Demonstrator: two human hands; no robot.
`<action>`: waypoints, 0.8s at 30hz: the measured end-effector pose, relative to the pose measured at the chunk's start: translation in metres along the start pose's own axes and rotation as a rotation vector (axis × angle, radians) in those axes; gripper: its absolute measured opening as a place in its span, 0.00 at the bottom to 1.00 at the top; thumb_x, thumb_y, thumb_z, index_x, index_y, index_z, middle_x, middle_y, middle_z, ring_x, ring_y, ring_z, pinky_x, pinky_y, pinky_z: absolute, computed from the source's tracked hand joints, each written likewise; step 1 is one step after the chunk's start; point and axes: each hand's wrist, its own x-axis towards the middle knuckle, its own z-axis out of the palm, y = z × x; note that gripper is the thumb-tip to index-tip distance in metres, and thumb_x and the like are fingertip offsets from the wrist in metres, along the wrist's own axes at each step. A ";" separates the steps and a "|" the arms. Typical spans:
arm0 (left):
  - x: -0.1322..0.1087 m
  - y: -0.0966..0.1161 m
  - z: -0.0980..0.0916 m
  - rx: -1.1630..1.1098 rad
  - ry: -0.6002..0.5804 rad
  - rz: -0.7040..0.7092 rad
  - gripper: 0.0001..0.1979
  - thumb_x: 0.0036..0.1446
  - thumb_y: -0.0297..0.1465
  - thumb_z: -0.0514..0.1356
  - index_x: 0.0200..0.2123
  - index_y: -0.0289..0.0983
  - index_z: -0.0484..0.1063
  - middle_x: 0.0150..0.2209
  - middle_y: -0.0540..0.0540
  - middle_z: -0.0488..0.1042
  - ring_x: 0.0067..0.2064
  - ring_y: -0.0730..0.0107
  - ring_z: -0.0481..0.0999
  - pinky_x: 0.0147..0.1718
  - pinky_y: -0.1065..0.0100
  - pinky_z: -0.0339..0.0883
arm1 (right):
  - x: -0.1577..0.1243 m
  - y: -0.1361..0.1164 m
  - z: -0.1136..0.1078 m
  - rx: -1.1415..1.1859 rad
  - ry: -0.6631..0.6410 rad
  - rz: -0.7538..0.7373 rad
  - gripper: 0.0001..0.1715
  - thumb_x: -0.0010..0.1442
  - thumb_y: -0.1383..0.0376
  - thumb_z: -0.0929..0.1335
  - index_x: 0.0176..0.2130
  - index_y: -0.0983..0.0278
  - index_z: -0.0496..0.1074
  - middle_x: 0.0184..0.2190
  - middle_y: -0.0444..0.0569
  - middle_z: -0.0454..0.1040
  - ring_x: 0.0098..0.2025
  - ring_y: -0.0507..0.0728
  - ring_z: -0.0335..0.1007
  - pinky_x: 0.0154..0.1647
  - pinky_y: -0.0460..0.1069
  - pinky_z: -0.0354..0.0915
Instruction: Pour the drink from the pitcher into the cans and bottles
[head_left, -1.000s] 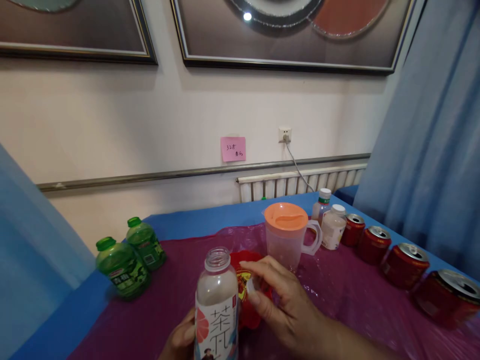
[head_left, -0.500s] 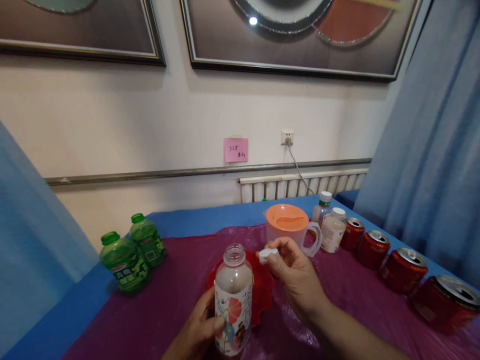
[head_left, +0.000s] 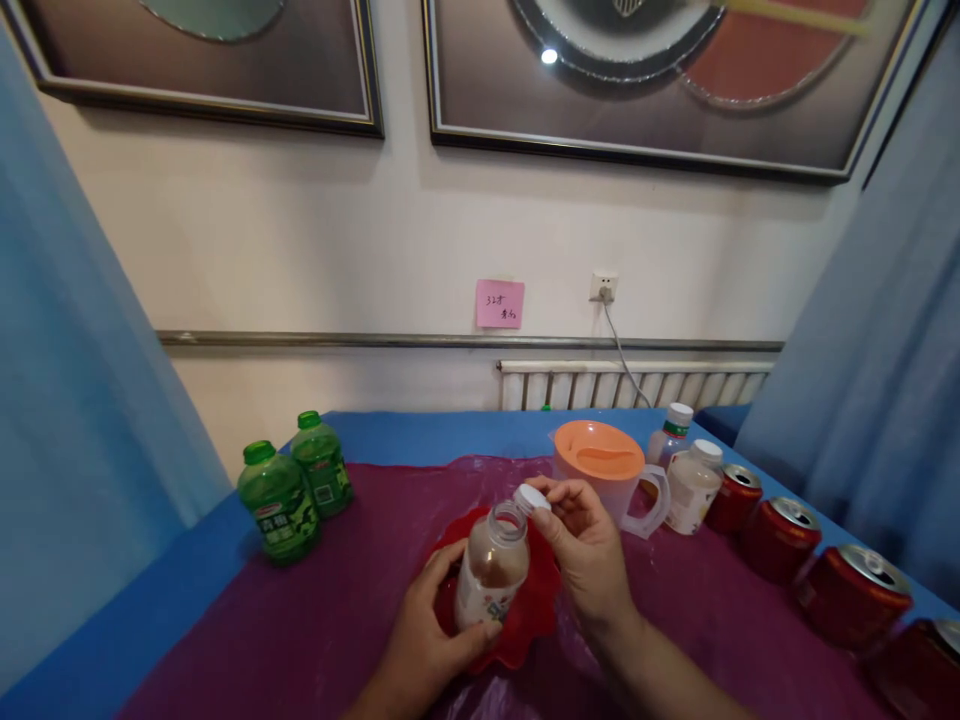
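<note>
My left hand [head_left: 439, 640] is wrapped round a clear plastic bottle [head_left: 493, 570] with a printed label. The bottle tilts toward the right, and its mouth is uncovered. Between the thumb and fingers of my right hand [head_left: 589, 550] is a white bottle cap [head_left: 532, 498], close beside the bottle's mouth; whether the two touch I cannot tell. Beneath the bottle lies a red scalloped dish [head_left: 538, 610], partly hidden by the bottle and my hands. A clear pitcher with an orange lid [head_left: 598, 452] stands just beyond my right hand.
Two green bottles [head_left: 279, 505] stand at the left. On the right are two white-capped bottles [head_left: 691, 490] and a row of several red cans [head_left: 780, 535]. Purple plastic sheeting [head_left: 315, 620] covers part of the blue table [head_left: 405, 432]. A radiator [head_left: 637, 384] runs along the wall.
The bottle has tipped to the right, its mouth now near the cap. My right hand has brought the cap closer to it. The view has shifted a little, so the surroundings appear farther right.
</note>
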 end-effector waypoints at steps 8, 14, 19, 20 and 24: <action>-0.002 -0.004 0.004 0.253 0.059 0.134 0.33 0.43 0.35 0.72 0.55 0.45 0.72 0.52 0.41 0.76 0.53 0.45 0.74 0.54 0.48 0.67 | -0.012 0.009 -0.014 -0.160 -0.049 -0.083 0.16 0.56 0.59 0.78 0.38 0.61 0.71 0.47 0.51 0.78 0.50 0.59 0.74 0.53 0.56 0.69; -0.003 -0.002 0.005 0.240 0.050 0.141 0.35 0.42 0.33 0.73 0.56 0.47 0.72 0.53 0.42 0.76 0.54 0.45 0.73 0.54 0.48 0.67 | -0.018 0.008 -0.020 -0.237 -0.058 -0.102 0.13 0.59 0.60 0.76 0.42 0.61 0.73 0.51 0.54 0.77 0.55 0.61 0.72 0.55 0.57 0.68; -0.003 0.002 0.006 0.242 0.052 0.146 0.35 0.41 0.35 0.73 0.55 0.47 0.74 0.51 0.42 0.77 0.52 0.46 0.74 0.54 0.48 0.68 | -0.022 0.006 -0.025 -0.262 -0.104 -0.128 0.11 0.61 0.63 0.75 0.44 0.59 0.74 0.52 0.53 0.76 0.55 0.59 0.72 0.55 0.55 0.69; -0.002 0.003 0.005 0.244 0.048 0.145 0.34 0.41 0.35 0.74 0.55 0.47 0.74 0.51 0.42 0.77 0.53 0.46 0.74 0.54 0.48 0.68 | -0.023 0.006 -0.026 -0.265 -0.117 -0.127 0.11 0.62 0.64 0.74 0.45 0.59 0.74 0.52 0.52 0.76 0.55 0.59 0.72 0.55 0.55 0.69; -0.002 0.003 0.005 0.262 0.031 0.151 0.34 0.42 0.35 0.74 0.55 0.46 0.73 0.52 0.42 0.76 0.53 0.46 0.74 0.54 0.49 0.68 | -0.024 0.007 -0.030 -0.316 -0.159 -0.128 0.12 0.64 0.65 0.72 0.48 0.58 0.74 0.54 0.52 0.75 0.57 0.59 0.71 0.58 0.56 0.67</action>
